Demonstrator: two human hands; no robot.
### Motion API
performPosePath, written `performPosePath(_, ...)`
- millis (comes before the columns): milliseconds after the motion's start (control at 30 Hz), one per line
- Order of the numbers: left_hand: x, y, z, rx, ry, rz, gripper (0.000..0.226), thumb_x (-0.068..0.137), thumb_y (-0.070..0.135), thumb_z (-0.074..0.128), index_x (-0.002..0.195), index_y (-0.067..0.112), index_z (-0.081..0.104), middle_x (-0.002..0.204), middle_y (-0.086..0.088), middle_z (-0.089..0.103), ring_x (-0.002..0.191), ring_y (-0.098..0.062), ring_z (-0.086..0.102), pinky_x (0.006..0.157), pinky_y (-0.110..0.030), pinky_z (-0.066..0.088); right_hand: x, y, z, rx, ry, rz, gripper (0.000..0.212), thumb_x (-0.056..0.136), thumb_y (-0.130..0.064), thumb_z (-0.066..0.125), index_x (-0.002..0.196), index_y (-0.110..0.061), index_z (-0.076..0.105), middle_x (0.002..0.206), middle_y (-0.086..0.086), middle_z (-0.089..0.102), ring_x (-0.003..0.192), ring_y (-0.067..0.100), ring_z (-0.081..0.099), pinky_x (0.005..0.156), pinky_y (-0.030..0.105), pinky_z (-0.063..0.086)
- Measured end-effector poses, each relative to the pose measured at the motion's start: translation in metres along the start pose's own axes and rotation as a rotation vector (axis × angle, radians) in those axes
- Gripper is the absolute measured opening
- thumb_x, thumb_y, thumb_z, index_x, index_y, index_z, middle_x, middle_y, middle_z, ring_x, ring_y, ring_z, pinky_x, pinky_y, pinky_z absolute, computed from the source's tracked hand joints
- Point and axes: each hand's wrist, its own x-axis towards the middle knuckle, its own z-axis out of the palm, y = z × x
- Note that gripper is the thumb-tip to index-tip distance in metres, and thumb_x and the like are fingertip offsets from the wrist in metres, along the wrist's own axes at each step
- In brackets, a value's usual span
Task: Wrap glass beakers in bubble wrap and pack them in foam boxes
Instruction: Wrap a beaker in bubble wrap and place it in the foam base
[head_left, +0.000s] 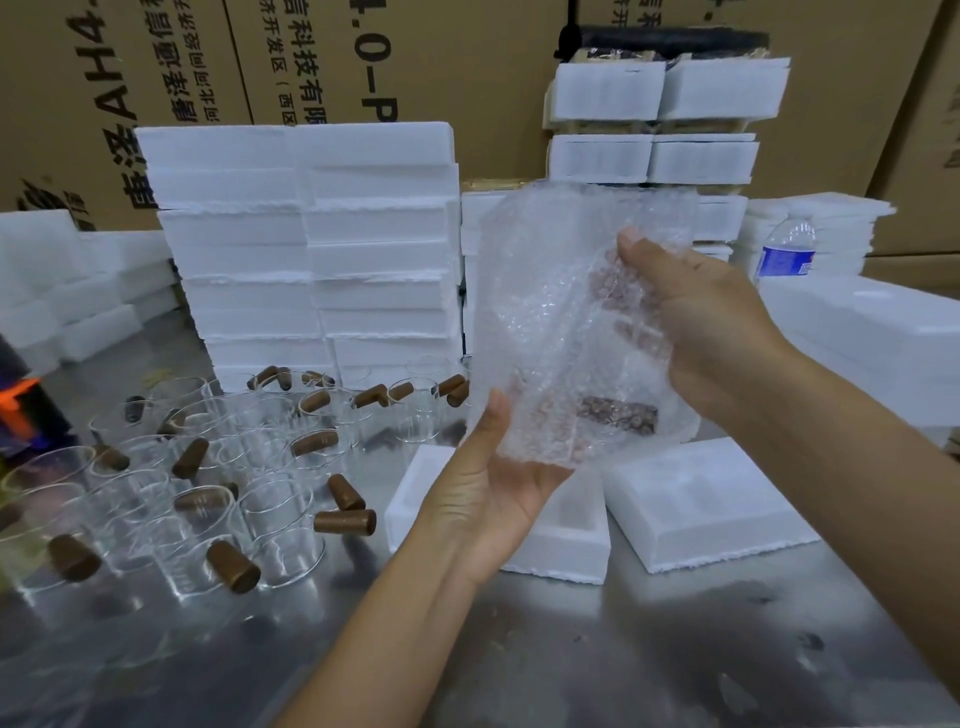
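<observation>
Both hands hold a glass beaker wrapped in a clear bubble wrap sheet (550, 312) above the metal table. My left hand (488, 478) cups the bundle from below, thumb up along its left side. My right hand (696, 322) grips its right side, fingers curled behind the wrap. A brown handle (618, 415) shows through the wrap near the bottom. Below the bundle lies an open foam box (566, 545), and beside it on the right a foam lid (711, 509). Several bare glass beakers with brown handles (208, 483) stand at the left.
Tall stacks of white foam boxes (311, 249) rise behind the beakers, more at the back right (660, 119). A water bottle (787, 249) stands at the right. Cardboard cartons (363, 57) form the back wall. An orange and black tool (21, 410) sits at the left edge.
</observation>
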Motion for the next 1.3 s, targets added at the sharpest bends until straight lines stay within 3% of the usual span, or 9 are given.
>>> performPosePath(133,-0.002,0.005,-0.004,0.081,0.043,0.049,0.067,0.03,0.016,0.097,0.093,0.009,0.075,0.107,-0.015,0.069,0.093,-0.03,0.069,0.073,-0.04,0.06,-0.007,0.011,-0.009,-0.186,-0.092,-0.11,0.045,0.072,-0.068,0.057,0.089,-0.029,0.071,0.104,-0.008,0.071,0.106,0.013,0.063,0.092,0.033,0.046)
performPosePath(233,-0.002,0.013,-0.005,0.087,0.055,0.111,0.061,0.036,0.022,0.096,0.093,0.012,0.075,0.11,-0.014,0.069,0.096,-0.028,0.068,0.07,-0.035,0.06,-0.021,0.032,-0.021,-0.287,-0.115,-0.111,0.063,0.056,-0.081,0.048,0.102,-0.04,0.062,0.101,-0.026,0.067,0.097,-0.011,0.059,0.08,0.021,0.041)
performPosePath(400,0.002,0.016,-0.002,0.162,0.115,0.199,0.029,0.06,0.03,0.077,0.087,0.019,0.077,0.105,-0.009,0.071,0.092,-0.022,0.069,0.059,-0.025,0.058,-0.04,0.074,-0.023,-0.148,-0.131,-0.126,0.052,0.062,-0.064,0.059,0.1,-0.029,0.066,0.096,-0.013,0.072,0.095,0.008,0.067,0.081,0.028,0.054)
performPosePath(500,0.005,0.014,-0.001,0.254,0.169,0.21,0.04,0.061,0.031,0.077,0.099,0.019,0.075,0.108,-0.007,0.071,0.095,-0.022,0.068,0.06,-0.024,0.057,-0.042,0.081,-0.011,-0.029,-0.076,-0.15,0.038,0.065,-0.055,0.063,0.089,-0.027,0.071,0.089,-0.008,0.074,0.086,0.008,0.069,0.075,0.021,0.056)
performPosePath(600,0.008,0.013,-0.007,0.428,0.236,0.252,0.067,0.061,0.026,0.087,0.122,0.019,0.061,0.116,-0.006,0.068,0.104,-0.023,0.066,0.071,-0.031,0.059,-0.036,0.085,-0.001,0.006,0.004,-0.164,0.015,0.077,-0.04,0.063,0.08,-0.027,0.07,0.075,-0.012,0.073,0.074,0.003,0.069,0.064,0.014,0.052)
performPosePath(900,0.021,0.04,-0.024,1.051,0.228,0.32,0.064,0.055,0.065,0.072,0.113,0.039,0.063,0.119,0.012,0.065,0.115,-0.015,0.059,0.103,-0.048,0.042,-0.021,0.102,0.013,-0.024,0.089,-0.215,0.017,0.09,-0.027,0.057,0.074,-0.02,0.062,0.052,-0.012,0.058,0.046,-0.001,0.051,0.043,0.014,0.042)
performPosePath(1000,0.019,0.043,-0.028,1.201,0.137,0.353,0.048,0.058,0.072,0.068,0.103,0.056,0.059,0.113,0.027,0.064,0.108,0.005,0.058,0.091,-0.02,0.049,-0.02,0.109,0.013,-0.026,0.067,-0.234,0.014,0.086,-0.032,0.058,0.079,-0.021,0.063,0.061,-0.009,0.064,0.053,0.001,0.058,0.047,0.016,0.047)
performPosePath(1100,0.018,0.039,-0.031,1.25,0.048,0.398,0.039,0.072,0.063,0.063,0.109,0.055,0.054,0.114,0.036,0.059,0.106,0.019,0.052,0.077,0.002,0.04,-0.02,0.11,0.012,-0.057,0.038,-0.279,0.004,0.088,-0.025,0.058,0.087,-0.025,0.061,0.07,-0.01,0.067,0.06,0.001,0.064,0.05,0.015,0.049)
performPosePath(1300,0.018,0.036,-0.032,1.25,0.0,0.439,0.03,0.079,0.055,0.062,0.108,0.058,0.055,0.113,0.035,0.059,0.105,0.016,0.054,0.077,0.0,0.041,-0.026,0.111,0.012,-0.376,0.093,-0.538,0.03,0.088,-0.006,0.06,0.083,-0.035,0.056,0.074,-0.01,0.064,0.069,-0.005,0.061,0.057,0.004,0.042)
